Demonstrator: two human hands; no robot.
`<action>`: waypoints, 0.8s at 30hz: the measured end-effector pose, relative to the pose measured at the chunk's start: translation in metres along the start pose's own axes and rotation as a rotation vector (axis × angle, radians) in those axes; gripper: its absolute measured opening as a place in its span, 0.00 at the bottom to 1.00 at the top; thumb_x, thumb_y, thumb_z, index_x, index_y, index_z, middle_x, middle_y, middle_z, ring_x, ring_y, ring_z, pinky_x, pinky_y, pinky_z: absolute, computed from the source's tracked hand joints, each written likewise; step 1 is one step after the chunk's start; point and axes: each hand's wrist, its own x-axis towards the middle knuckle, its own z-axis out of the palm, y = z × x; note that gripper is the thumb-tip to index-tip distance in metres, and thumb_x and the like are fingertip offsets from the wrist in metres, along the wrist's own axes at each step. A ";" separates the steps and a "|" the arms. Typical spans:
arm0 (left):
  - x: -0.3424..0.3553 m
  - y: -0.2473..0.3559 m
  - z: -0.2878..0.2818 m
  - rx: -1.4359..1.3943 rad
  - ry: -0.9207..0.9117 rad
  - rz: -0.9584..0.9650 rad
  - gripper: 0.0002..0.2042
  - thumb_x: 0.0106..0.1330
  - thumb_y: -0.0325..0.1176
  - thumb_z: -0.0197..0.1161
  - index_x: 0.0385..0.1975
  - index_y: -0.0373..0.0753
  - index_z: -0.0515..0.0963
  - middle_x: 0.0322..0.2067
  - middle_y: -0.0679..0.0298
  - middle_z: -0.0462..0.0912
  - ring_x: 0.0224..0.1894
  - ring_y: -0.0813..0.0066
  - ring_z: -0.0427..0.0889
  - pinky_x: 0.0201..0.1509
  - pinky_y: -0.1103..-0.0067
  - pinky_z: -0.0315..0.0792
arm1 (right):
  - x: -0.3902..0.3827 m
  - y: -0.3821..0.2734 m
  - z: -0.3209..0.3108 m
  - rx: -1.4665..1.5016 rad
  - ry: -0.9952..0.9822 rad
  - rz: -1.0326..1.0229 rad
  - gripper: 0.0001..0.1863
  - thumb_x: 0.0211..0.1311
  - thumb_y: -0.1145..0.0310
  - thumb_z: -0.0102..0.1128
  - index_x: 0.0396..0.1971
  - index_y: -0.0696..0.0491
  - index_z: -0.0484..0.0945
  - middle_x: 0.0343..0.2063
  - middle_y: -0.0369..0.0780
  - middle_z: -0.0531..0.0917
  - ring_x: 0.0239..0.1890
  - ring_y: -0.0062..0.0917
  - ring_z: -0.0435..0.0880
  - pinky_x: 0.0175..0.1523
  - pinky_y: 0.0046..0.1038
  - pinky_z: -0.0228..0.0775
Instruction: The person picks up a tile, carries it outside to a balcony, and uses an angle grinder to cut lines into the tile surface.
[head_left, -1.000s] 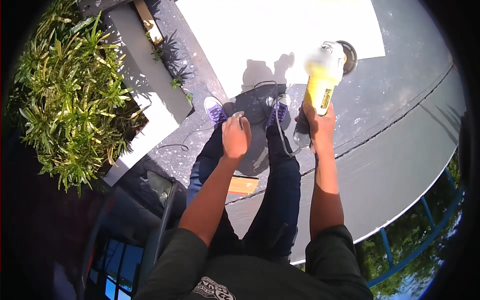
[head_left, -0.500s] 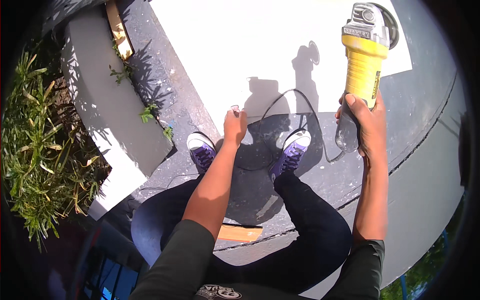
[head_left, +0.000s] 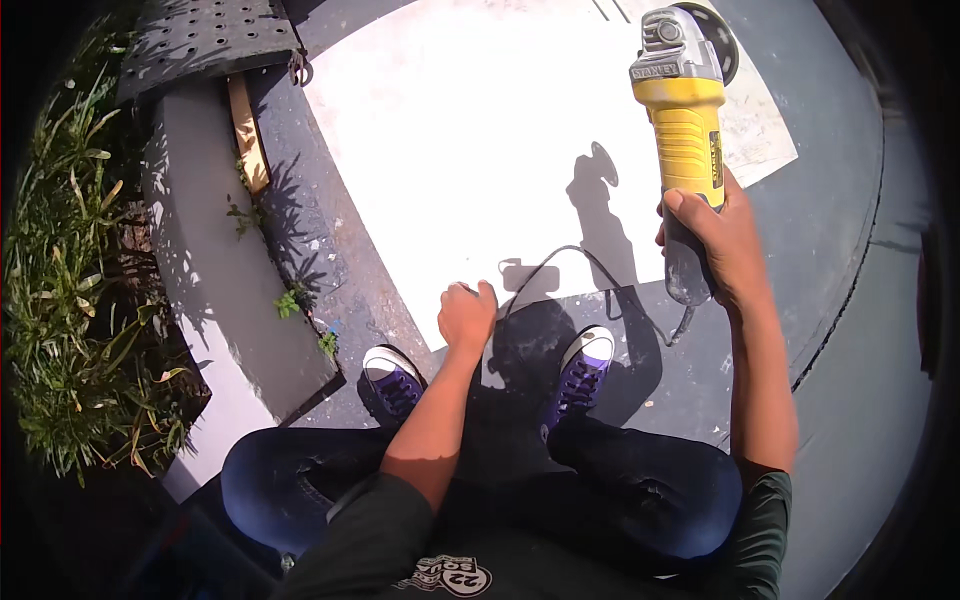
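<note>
My right hand (head_left: pixel 735 245) is wrapped round the dark rear handle of a yellow and grey angle grinder (head_left: pixel 684 130). The grinder is held up with its head pointing away from me and its disc (head_left: pixel 718 45) at the right of the head. From the handle's lower end a black cord (head_left: pixel 556 252) loops to the left. My left hand (head_left: pixel 467 320) is closed above the near left edge of a bright white sheet (head_left: pixel 430 150). Whatever its fingers hold, if anything, is too small to make out.
My purple shoes (head_left: pixel 580 375) stand at the sheet's near edge on grey, paint-spotted ground (head_left: pixel 350 260). Along the left run a low grey kerb (head_left: pixel 215 240), a wood strip (head_left: pixel 248 135) and leafy plants (head_left: pixel 70 330). A perforated dark plate (head_left: pixel 210 40) is at the far left.
My view has tilted up, bringing more of the sheet and the perforated plate into the picture. The grinder has shifted a little left in the picture, still in my right hand. My left hand stays closed.
</note>
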 end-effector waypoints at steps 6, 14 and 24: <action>0.019 0.005 0.005 0.224 -0.119 0.232 0.29 0.73 0.54 0.56 0.42 0.25 0.81 0.40 0.37 0.86 0.46 0.39 0.86 0.53 0.54 0.79 | -0.007 -0.020 0.010 -0.009 -0.012 -0.091 0.29 0.58 0.53 0.73 0.50 0.57 0.72 0.31 0.39 0.81 0.26 0.23 0.85 0.34 0.27 0.80; 0.041 -0.002 -0.007 0.267 -0.267 0.327 0.32 0.76 0.59 0.50 0.39 0.30 0.85 0.38 0.39 0.88 0.45 0.41 0.87 0.52 0.55 0.80 | -0.013 -0.019 0.015 -0.013 -0.080 -0.129 0.27 0.58 0.56 0.75 0.48 0.58 0.75 0.32 0.37 0.82 0.28 0.20 0.83 0.35 0.24 0.79; 0.010 -0.005 0.026 0.134 -0.283 0.334 0.26 0.74 0.56 0.53 0.38 0.34 0.83 0.36 0.42 0.87 0.45 0.41 0.86 0.53 0.56 0.77 | 0.004 -0.028 0.045 0.034 -0.146 -0.116 0.26 0.58 0.57 0.76 0.47 0.58 0.76 0.31 0.37 0.83 0.27 0.19 0.84 0.34 0.23 0.79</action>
